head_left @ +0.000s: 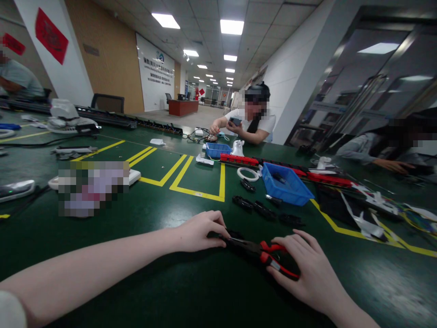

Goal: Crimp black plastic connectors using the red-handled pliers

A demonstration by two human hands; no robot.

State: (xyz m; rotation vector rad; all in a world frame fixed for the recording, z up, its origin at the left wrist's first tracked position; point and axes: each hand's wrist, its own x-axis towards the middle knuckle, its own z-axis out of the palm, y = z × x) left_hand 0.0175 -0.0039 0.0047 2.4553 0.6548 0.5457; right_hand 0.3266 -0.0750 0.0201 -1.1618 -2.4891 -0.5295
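Observation:
Red-handled long-nose pliers (254,248) lie across the middle in front of me, their dark jaws pointing left. Around the handles is my right hand (303,264), thumb on the near handle and fingers over the far one. My left hand (205,230) pinches at the tip of the jaws, thumb and forefinger together. A small dark piece (235,234) shows beside the jaws there; what the left fingertips hold is mostly hidden. Beyond the pliers several black parts (263,209) lie in a loose row on the green table.
A blue tray (290,193) with dark items in it stands beyond the black parts, beside a white ring (247,174). A smaller blue tray (218,150) sits farther back. Red strips (239,159) run behind. A person (252,118) sits opposite, holding a phone.

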